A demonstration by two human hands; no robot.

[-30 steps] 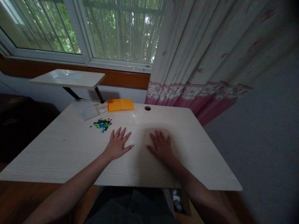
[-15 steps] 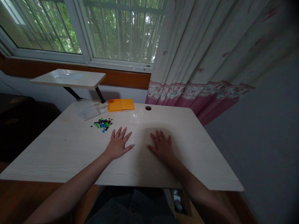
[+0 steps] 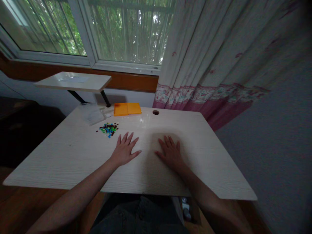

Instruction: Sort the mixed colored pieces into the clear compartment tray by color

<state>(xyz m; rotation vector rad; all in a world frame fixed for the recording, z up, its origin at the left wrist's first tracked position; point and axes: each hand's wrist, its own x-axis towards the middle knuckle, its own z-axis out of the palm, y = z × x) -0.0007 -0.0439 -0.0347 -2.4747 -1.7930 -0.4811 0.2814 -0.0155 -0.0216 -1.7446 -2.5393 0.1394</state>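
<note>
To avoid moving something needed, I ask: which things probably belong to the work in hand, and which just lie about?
Probably belong:
table, under the left hand and right hand
coloured pieces, near the left hand
perhaps the orange tray

Probably lying about:
clear plastic on the shelf
grey object below the table

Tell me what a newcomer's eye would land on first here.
Most likely the bright orange tray at the table's far edge and the multicolored heap nearer, just beyond the left hand. Next, perhaps, that hand and the right hand, both palm down with fingers spread, near the table's middle.
</note>
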